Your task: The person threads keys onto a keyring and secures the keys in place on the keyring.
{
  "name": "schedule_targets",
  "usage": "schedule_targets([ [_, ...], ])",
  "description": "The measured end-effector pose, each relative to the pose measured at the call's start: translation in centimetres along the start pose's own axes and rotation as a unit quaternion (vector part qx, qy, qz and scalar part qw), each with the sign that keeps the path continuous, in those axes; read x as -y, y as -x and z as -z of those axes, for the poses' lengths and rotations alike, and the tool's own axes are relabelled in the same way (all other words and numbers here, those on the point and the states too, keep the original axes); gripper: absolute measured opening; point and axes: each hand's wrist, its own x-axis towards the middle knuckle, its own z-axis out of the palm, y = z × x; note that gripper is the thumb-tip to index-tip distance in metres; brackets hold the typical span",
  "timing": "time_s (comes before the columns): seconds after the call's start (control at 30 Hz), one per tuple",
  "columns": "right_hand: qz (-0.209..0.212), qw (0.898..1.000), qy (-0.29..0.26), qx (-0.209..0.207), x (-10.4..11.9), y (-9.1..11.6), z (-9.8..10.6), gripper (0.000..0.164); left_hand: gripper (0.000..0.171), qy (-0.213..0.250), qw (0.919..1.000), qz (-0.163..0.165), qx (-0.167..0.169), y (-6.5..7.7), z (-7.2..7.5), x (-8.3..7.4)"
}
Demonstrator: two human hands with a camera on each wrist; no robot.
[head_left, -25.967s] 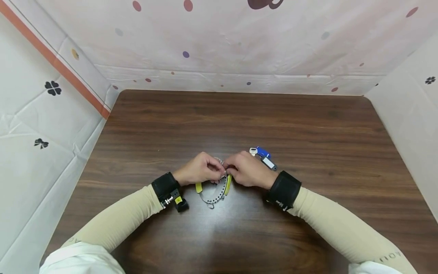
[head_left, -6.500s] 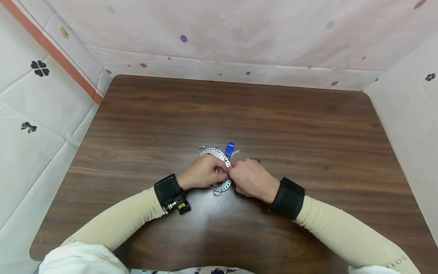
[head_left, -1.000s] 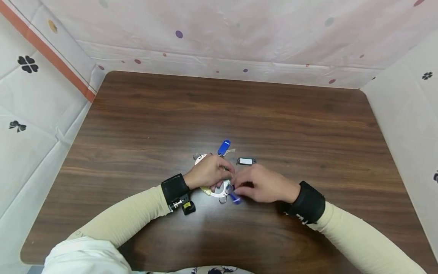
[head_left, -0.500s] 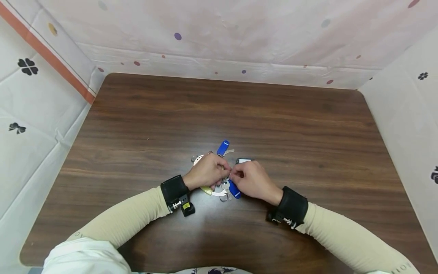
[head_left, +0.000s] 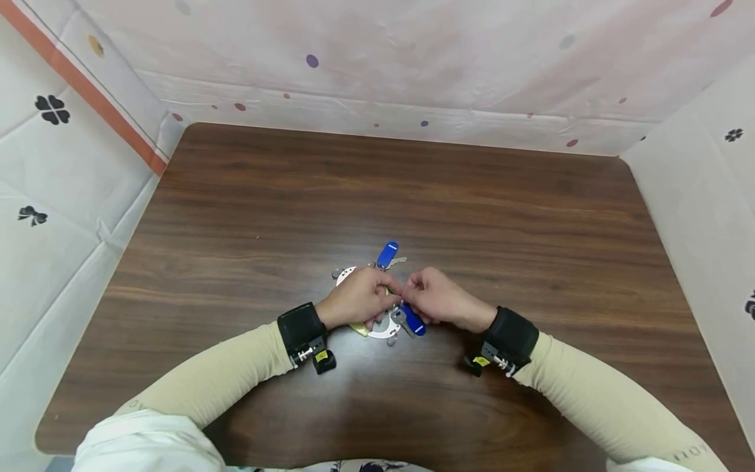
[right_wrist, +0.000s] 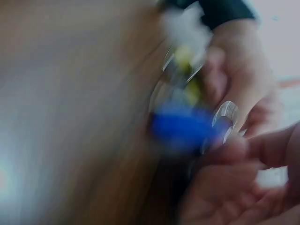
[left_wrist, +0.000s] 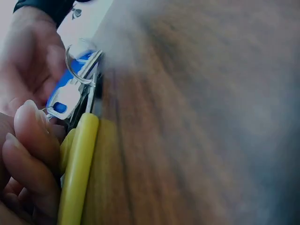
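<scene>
My left hand holds a silver, hole-punched metal ring with yellow grips, just above or on the table. Beside it, the curled fingers of my right hand pinch at the small split ring of a blue key tag. A silver key hangs with that tag over the ring's right edge. The fingertips of both hands meet there and hide the exact joint. Another blue tag with a key lies at the ring's far side. The right wrist view is blurred.
Small empty split rings hang from the metal ring's rim. The brown wooden table stretches away to a pale, dotted backdrop. White sheeting stands along the left side.
Earlier, a blue tag with its key lay loose at the right; one now sits at the ring. Lately my right hand turned and closed on the second tag's ring. The dark tag is now hidden.
</scene>
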Motion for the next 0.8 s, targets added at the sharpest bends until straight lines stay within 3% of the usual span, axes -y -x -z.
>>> schedule_targets([
  [0.07, 0.105, 0.990, 0.098, -0.014, -0.5, 0.2, 0.4, 0.012, 0.012, -0.016, 0.9998, -0.006, -0.003, -0.1, 0.0, -0.1],
  [0.1, 0.160, 0.975, 0.152, -0.025, -0.7, 0.3, 0.5, 0.010, 0.010, -0.019, 0.9998, -0.008, -0.004, -0.1, 0.0, -0.1],
  [0.17, 0.260, 0.935, 0.239, -0.037, -1.2, 0.5, 0.8, 0.015, 0.007, -0.025, 0.9996, -0.010, -0.006, -0.2, 0.0, -0.1],
  [0.23, 0.330, 0.888, 0.318, -0.037, -1.3, 0.5, 1.0, 0.016, 0.004, -0.021, 0.9997, -0.009, -0.005, -0.1, 0.0, -0.1],
  [0.3, 0.372, 0.848, 0.377, -0.035, -1.2, 0.3, 1.1, 0.014, 0.001, 0.005, 1.0000, -0.006, 0.001, 0.0, 0.1, 0.0],
  [0.37, 0.385, 0.827, 0.409, -0.030, -1.1, 0.2, 1.2, 0.014, 0.006, 0.036, 0.9992, -0.006, 0.014, 0.1, 0.3, 0.0],
  [0.4, 0.385, 0.823, 0.417, -0.028, -1.0, 0.1, 1.2, 0.016, 0.008, 0.052, 0.9984, -0.007, 0.022, 0.2, 0.3, 0.0],
  [0.47, 0.376, 0.828, 0.415, -0.023, -1.1, 0.1, 1.2, 0.018, 0.012, 0.075, 0.9965, -0.009, 0.035, 0.3, 0.5, 0.1],
  [0.53, 0.362, 0.841, 0.402, -0.023, -1.1, 0.1, 1.1, 0.020, 0.015, 0.076, 0.9961, -0.015, 0.042, 0.3, 0.5, 0.1],
  [0.73, 0.277, 0.906, 0.316, -0.045, -1.2, 0.3, 0.7, 0.021, 0.018, 0.087, 0.9953, -0.011, 0.042, 0.2, 0.5, 0.1],
  [0.77, 0.265, 0.912, 0.310, -0.052, -1.2, 0.3, 0.6, 0.021, 0.017, 0.093, 0.9947, -0.007, 0.043, 0.2, 0.5, 0.2],
  [0.8, 0.260, 0.910, 0.319, -0.059, -1.1, 0.4, 0.4, 0.019, 0.018, 0.096, 0.9943, -0.003, 0.045, 0.3, 0.6, 0.1],
])
